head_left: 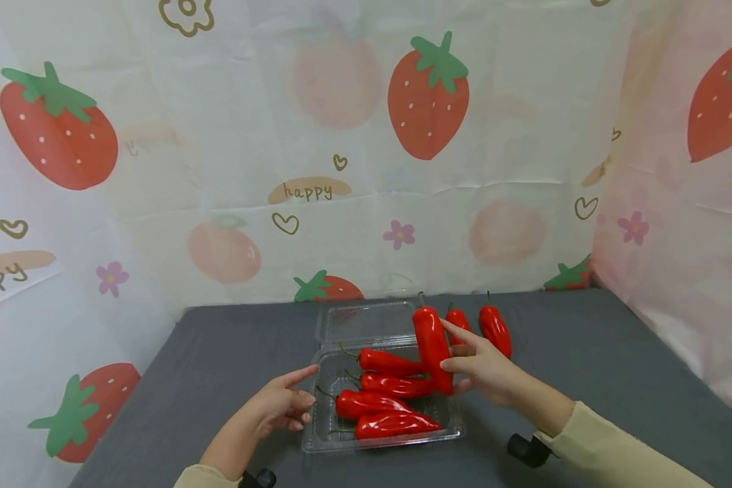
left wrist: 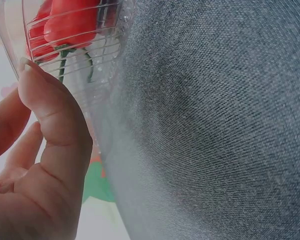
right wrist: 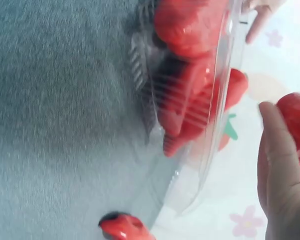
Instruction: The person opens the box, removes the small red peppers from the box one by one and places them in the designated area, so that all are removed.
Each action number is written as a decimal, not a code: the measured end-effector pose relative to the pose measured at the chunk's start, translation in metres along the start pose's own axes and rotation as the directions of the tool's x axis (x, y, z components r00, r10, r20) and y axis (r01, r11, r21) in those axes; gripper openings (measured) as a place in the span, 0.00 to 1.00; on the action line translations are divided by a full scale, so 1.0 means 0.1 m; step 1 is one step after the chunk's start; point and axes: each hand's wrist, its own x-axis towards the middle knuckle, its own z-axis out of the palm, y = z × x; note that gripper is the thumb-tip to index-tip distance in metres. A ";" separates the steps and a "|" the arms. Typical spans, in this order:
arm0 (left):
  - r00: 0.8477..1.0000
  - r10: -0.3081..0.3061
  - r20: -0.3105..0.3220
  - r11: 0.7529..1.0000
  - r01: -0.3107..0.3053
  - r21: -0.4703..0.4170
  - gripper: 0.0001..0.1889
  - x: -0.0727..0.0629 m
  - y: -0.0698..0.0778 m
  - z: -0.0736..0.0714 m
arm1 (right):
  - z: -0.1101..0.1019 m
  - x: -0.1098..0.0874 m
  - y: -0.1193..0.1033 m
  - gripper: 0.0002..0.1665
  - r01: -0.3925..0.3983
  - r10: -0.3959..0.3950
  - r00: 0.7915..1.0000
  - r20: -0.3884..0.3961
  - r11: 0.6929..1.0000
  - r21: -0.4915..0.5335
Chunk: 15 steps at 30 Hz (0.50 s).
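Note:
My right hand (head_left: pixel 484 366) grips a long red pepper (head_left: pixel 432 349) by its side, thumb and fingers round it, above the right part of a clear plastic box (head_left: pixel 326 440). Inside the box several red peppers (head_left: pixel 398 425) lie side by side, green stems towards the left. My left hand (head_left: pixel 280 404) is at the box's left side, index finger extended near the rim and the other fingers loosely bent. In the left wrist view the thumb (left wrist: pixel 52 110) is close against the clear wall; whether it touches cannot be told.
The box's lid (head_left: pixel 366 322) lies folded back behind it. Beyond my right hand, two more red peppers (head_left: pixel 495 331) lie on the grey table (head_left: pixel 232 352). A strawberry-print cloth (head_left: pixel 341 135) hangs at the back and sides.

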 end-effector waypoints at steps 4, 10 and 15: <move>1.000 0.001 0.003 1.000 -0.001 -0.004 0.33 0.00 0.00 0.00 | -0.05 -0.02 -0.03 0.48 -0.017 0.017 0.999 -0.048 1.000 0.006; 1.000 0.003 0.009 1.000 -0.003 -0.007 0.33 0.00 0.00 0.00 | -0.15 -0.05 -0.04 0.48 -0.030 0.030 0.996 -0.080 1.000 -0.007; 1.000 0.001 0.004 1.000 -0.001 -0.007 0.33 0.00 0.00 0.00 | -0.24 -0.08 -0.05 0.47 -0.032 0.031 0.995 -0.091 0.999 -0.014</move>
